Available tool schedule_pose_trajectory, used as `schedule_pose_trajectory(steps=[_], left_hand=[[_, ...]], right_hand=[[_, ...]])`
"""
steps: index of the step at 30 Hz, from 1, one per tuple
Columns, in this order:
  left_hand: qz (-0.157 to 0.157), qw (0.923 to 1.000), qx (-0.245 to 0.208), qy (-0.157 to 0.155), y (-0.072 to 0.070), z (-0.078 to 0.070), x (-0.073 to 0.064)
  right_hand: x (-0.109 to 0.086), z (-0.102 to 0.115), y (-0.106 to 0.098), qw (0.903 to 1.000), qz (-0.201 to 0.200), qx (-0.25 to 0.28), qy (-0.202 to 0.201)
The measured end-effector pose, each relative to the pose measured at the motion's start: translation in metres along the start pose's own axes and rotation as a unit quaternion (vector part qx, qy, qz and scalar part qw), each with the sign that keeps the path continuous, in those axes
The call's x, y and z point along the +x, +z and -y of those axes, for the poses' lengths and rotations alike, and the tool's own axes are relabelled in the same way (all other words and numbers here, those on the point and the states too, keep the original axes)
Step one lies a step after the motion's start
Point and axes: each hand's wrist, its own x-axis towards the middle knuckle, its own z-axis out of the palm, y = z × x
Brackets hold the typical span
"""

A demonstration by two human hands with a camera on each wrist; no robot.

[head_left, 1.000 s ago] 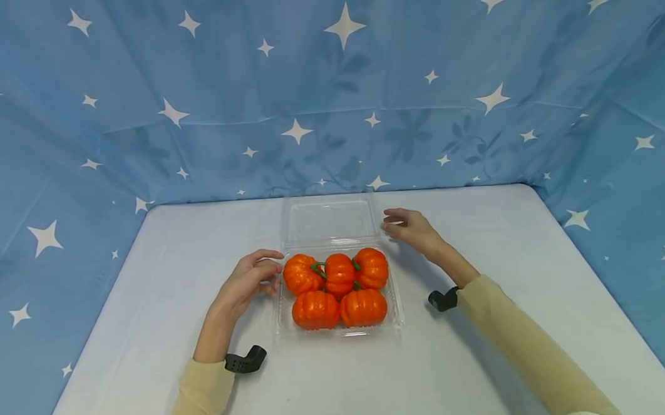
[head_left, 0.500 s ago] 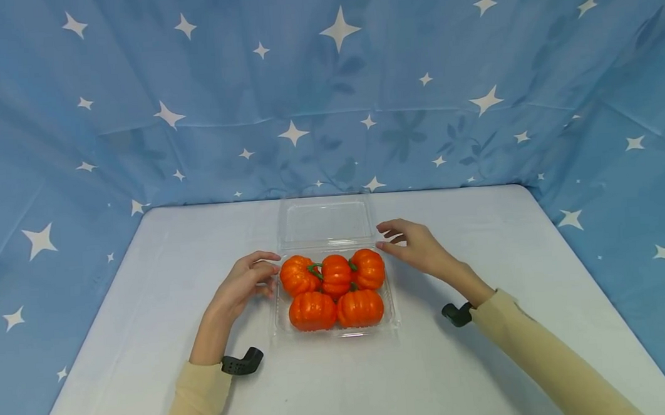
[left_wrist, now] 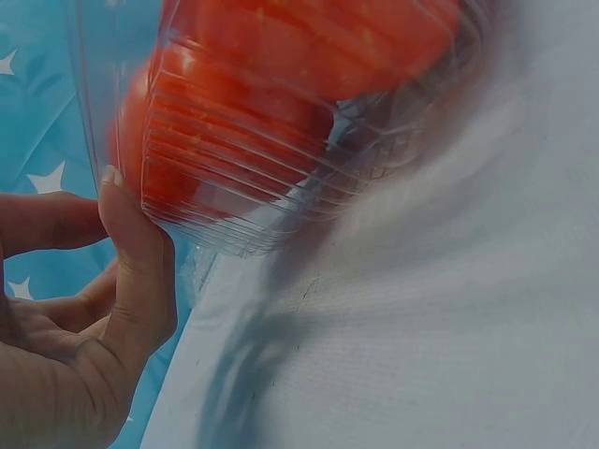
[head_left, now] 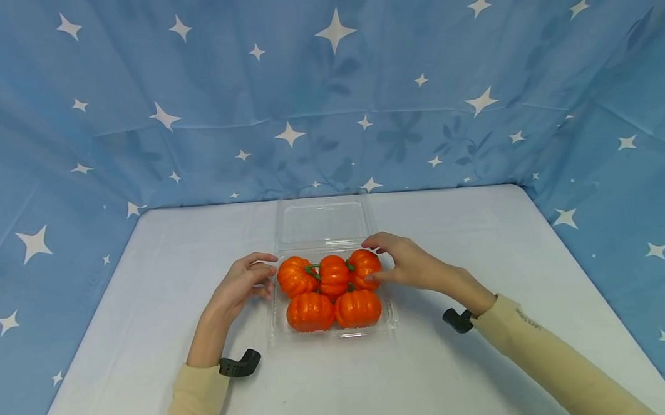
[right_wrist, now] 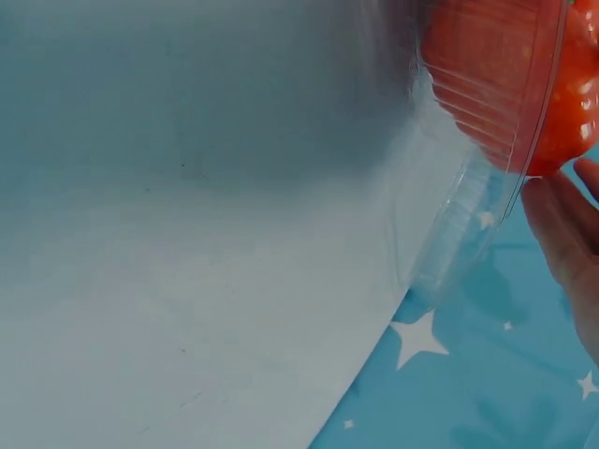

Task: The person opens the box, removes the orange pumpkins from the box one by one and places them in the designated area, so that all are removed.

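A clear plastic container [head_left: 339, 334] holds several small orange pumpkins with green stems, in two rows. Its transparent lid [head_left: 323, 223] lies folded back behind it. At the left rim, my left hand [head_left: 237, 287] pinches the edge between thumb and index finger; the left wrist view shows the thumb [left_wrist: 140, 271] right against the ribbed wall. My right hand [head_left: 414, 264] reaches over the right side with its fingers spread round the back-right pumpkin [head_left: 362, 263], thumb in front and index finger behind. In the right wrist view, fingertips come right up to that pumpkin [right_wrist: 569, 108].
The container stands on a white-covered table [head_left: 460, 376]. A blue curtain [head_left: 325, 76] with white stars rises behind and at both sides. Each wrist wears a small black camera, such as the left one [head_left: 241, 364].
My right hand has moved from beside the lid's right edge forward and left, onto the back-right pumpkin. My left hand stays at the container's left rim. The whole head view has shifted slightly.
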Motion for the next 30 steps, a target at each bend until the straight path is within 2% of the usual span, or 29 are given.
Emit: schedule_pose_trajectory(steps=[9,21,30], left_hand=[[0.003,1.0,0.001,0.004,-0.001,0.001,0.0],[0.003,1.0,0.004,0.002,-0.001,0.002,0.001],[0.003,1.0,0.003,0.003,0.0,0.002,0.001]], right_hand=[[0.002,0.009,0.003,0.9977,0.049,-0.047,0.009],[0.007,0.015,-0.002,0.9934,0.09,-0.07,-0.005],[0.009,0.018,-0.004,0.9912,0.103,-0.083,0.0]])
